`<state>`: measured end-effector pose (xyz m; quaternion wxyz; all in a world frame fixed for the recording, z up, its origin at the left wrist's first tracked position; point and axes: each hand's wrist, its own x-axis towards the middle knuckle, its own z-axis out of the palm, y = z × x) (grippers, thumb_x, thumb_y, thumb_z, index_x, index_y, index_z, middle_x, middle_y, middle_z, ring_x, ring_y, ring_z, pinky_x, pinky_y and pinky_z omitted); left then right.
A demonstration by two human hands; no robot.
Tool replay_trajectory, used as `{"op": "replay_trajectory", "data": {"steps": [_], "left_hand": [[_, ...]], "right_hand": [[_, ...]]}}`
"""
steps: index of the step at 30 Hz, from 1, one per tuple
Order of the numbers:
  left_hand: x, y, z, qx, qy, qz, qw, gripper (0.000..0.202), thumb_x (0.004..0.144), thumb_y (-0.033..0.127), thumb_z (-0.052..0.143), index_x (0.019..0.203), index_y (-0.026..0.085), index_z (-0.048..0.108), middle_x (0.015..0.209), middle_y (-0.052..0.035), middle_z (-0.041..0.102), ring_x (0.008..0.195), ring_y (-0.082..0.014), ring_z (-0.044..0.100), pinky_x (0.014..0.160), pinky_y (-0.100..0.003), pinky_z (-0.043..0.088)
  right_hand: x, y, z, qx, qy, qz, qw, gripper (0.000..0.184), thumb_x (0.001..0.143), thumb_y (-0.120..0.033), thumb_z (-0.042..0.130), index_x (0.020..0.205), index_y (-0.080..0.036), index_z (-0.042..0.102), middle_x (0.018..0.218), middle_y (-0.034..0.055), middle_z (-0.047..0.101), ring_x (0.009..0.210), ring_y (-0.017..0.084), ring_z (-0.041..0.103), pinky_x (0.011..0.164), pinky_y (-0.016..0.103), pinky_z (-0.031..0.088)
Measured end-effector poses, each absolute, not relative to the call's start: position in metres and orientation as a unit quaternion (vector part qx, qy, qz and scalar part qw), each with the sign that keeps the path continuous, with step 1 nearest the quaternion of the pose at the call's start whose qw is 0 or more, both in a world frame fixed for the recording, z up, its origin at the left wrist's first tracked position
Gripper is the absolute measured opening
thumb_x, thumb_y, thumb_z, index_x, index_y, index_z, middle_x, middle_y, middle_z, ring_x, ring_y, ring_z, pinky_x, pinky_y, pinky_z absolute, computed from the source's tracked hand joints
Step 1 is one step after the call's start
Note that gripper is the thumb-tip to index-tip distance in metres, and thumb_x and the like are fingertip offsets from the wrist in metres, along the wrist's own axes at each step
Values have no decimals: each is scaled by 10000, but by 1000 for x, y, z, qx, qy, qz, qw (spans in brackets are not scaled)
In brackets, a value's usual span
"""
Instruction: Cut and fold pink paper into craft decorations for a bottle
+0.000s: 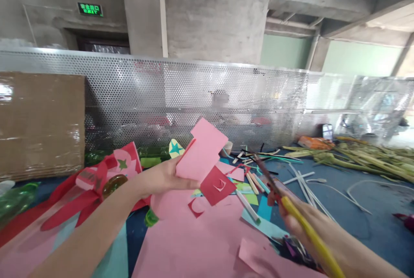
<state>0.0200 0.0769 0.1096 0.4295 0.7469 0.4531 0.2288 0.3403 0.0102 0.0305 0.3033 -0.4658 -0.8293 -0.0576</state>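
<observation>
My left hand (168, 176) pinches a folded piece of pink paper (203, 148), thumb in front and fingers behind, raised above the table. In my right hand (310, 217) is a pair of scissors (302, 222) with a long yellow handle; the dark blades point up and away, apart from the paper and somewhat blurred. Just below the pink paper is a red paper square (217, 186) with a curved cut in it. A red scrap (196, 207) with a rounded cut-out lies on a large pink sheet (194, 247) in front of me.
Red and pink paper pieces with a green star (123, 164) stand at left, beside a green plastic bottle (19, 200). Markers (249, 206) and strips lie mid-table. Dry husks (365, 157) spread at right. A perforated metal screen (207, 96) rises behind; cardboard (42, 127) leans left.
</observation>
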Motion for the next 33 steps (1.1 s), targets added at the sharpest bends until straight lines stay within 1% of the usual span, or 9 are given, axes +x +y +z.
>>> {"op": "replay_trajectory", "data": {"steps": [3, 7, 10, 14, 18, 21, 26, 29, 33], "left_hand": [[25, 77, 105, 762, 419, 201, 452, 647, 697, 480, 765, 1244, 217, 540, 1209, -83, 659, 1148, -318, 576, 908, -404, 487], [33, 77, 101, 787, 435, 186, 396, 703, 677, 488, 770, 1278, 231, 510, 1174, -68, 668, 1102, -317, 590, 873, -400, 490], [38, 76, 99, 794, 429, 169, 396, 712, 684, 478, 767, 1294, 231, 496, 1163, -71, 667, 1073, -309, 599, 852, -393, 489], [43, 73, 99, 790, 434, 166, 399, 686, 679, 460, 775, 1269, 225, 516, 1138, -78, 678, 1046, -309, 606, 837, -398, 483], [49, 69, 98, 782, 410, 155, 443, 582, 694, 403, 763, 1200, 209, 552, 1047, -67, 703, 1004, -297, 621, 822, -391, 477], [50, 69, 98, 774, 386, 164, 475, 593, 698, 386, 766, 1224, 226, 544, 1069, -53, 693, 1032, -285, 608, 842, -385, 469], [50, 67, 99, 773, 373, 161, 487, 575, 707, 384, 758, 1213, 216, 544, 1090, -58, 669, 1019, -275, 607, 835, -374, 475], [51, 66, 100, 775, 373, 158, 485, 561, 708, 385, 749, 1198, 202, 547, 1064, -58, 669, 1004, -277, 608, 838, -384, 478], [49, 67, 99, 784, 372, 160, 471, 571, 701, 370, 757, 1205, 202, 548, 1096, -65, 670, 1020, -281, 604, 851, -382, 474]], "right_hand": [[330, -6, 35, -473, -840, -32, 262, 436, 921, -499, 422, 1199, -191, 555, 873, 119, 743, 722, 283, 728, 609, 365, 597], [319, -12, 41, -489, -836, -115, 219, 629, 900, -621, 400, 1159, -83, 595, 816, 166, 741, 649, 289, 719, 572, 381, 586], [316, -11, 42, -487, -831, -171, 209, 691, 905, -659, 356, 1096, -54, 630, 860, 213, 745, 669, 305, 722, 558, 393, 577], [314, -9, 42, -497, -818, -198, 210, 690, 869, -694, 400, 1111, -92, 635, 930, 201, 750, 789, 322, 734, 619, 399, 587], [310, -6, 43, -507, -811, -211, 200, 653, 851, -672, 447, 1042, -86, 661, 903, 200, 751, 776, 324, 738, 604, 402, 607], [307, -3, 44, -491, -806, -244, 222, 707, 855, -691, 409, 987, -49, 674, 920, 246, 739, 783, 346, 737, 599, 430, 618], [306, -3, 46, -487, -803, -249, 238, 751, 855, -714, 379, 961, -29, 670, 881, 259, 737, 751, 351, 737, 579, 450, 620], [306, -4, 47, -495, -808, -227, 225, 745, 836, -723, 413, 1011, -39, 653, 906, 244, 735, 797, 353, 733, 614, 452, 618], [307, -6, 48, -510, -816, -161, 217, 616, 825, -675, 475, 1004, -104, 623, 860, 182, 736, 761, 340, 728, 592, 445, 596]]}}
